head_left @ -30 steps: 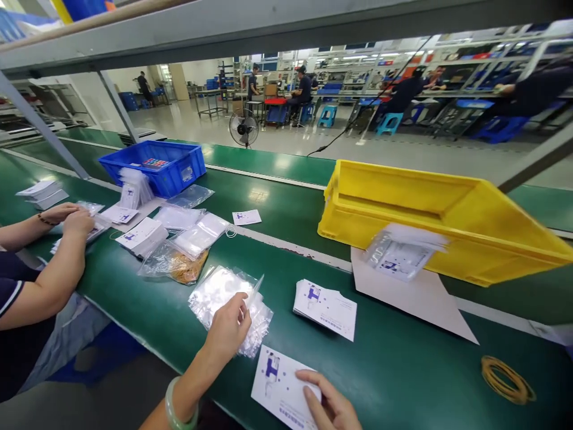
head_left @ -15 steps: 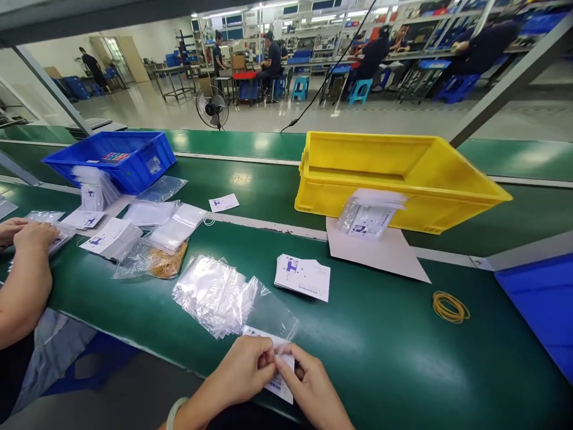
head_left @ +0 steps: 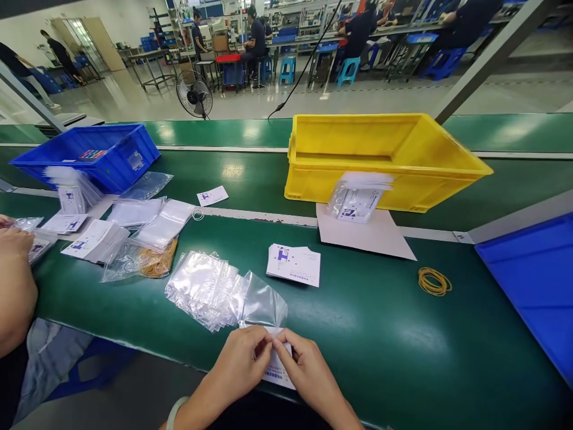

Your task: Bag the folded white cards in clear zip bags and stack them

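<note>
Clear bag (head_left: 262,304): laid flat on the table (head_left: 380,334) directly beyond the fingers (head_left: 265,341) and held at its near edge. A printed card (head_left: 277,367) is seen at that same edge, between and beneath both hands. The left hand (head_left: 239,364) and right hand (head_left: 308,373) are met tip to tip, and their fingers are pressed together in a pinch on the bag's edge.

Noted, largest first:
- A yellow crate (head_left: 385,155) is set far beyond the fingers.
- A blue crate (head_left: 85,152) is set far beyond them and to their left.
- A pile of bags (head_left: 201,289) lies just left of them, touching the held bag.
- A card stack (head_left: 293,264) lies beyond them.
- Rubber bands (head_left: 434,280) lie well to their right.

Judgement: the pinch is best kept to the edge alone, with both sides level. That way the film is not creased and the card is kept square.

Not determined: whether the card lies inside the bag or under it. Its near part is covered by the hands and its print is too small to be read. A co-worker's hand (head_left: 15,280), far left of the fingers, is cut off by the frame.
</note>
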Available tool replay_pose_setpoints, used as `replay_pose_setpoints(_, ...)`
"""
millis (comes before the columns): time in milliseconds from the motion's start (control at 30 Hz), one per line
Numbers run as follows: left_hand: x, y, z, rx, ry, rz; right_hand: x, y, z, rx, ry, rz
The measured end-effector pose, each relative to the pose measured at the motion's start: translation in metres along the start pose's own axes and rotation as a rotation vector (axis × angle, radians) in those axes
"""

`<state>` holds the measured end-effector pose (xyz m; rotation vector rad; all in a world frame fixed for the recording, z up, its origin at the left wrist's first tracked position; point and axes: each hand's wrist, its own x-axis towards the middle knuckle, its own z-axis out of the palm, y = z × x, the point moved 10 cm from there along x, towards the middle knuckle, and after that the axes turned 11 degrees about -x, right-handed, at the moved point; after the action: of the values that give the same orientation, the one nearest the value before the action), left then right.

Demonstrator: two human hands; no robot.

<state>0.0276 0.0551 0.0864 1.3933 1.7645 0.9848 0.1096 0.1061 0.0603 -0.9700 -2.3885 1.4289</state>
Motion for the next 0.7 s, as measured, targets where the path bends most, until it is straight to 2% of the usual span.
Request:
replay_pose_setpoints(100, -0.002, 0.008, -0.007, 0.151, 0.110, 0.082, -0.001, -0.005, 0.003, -0.042, 0.015, -0.027)
replay_pose_setpoints(200, -0.008, 0.021, -0.029, 0.332, 0.326, 0.156, -0.002, -0.006, 0.006, -0.082, 0.025, -0.033)
replay_pose_setpoints(267, -0.012, 0.026, -0.040, 0.393, 0.408, 0.157, -0.003, -0.007, 0.005, -0.105, 0.026, -0.034)
replay_pose_setpoints(333, -0.013, 0.032, -0.038, 0.404, 0.346, 0.177, -0.004, -0.008, 0.000, -0.133, 0.040, -0.037)
replay_pose_setpoints(433, -0.014, 0.040, -0.020, 0.363, 0.154, 0.226, -0.002, -0.015, -0.013, -0.198, 0.100, -0.063)
replay_pose_setpoints(500, -0.014, 0.041, -0.014, 0.318, 0.100, 0.224, 0.000, -0.022, -0.017, -0.224, 0.119, -0.094)
replay_pose_setpoints(600, -0.012, 0.037, -0.020, 0.278, 0.112, 0.182, 0.003, -0.024, -0.018, -0.239, 0.104, -0.119)
replay_pose_setpoints(700, -0.010, 0.027, -0.042, 0.295, 0.204, 0.100, 0.000, -0.011, -0.027, -0.250, 0.133, -0.071)
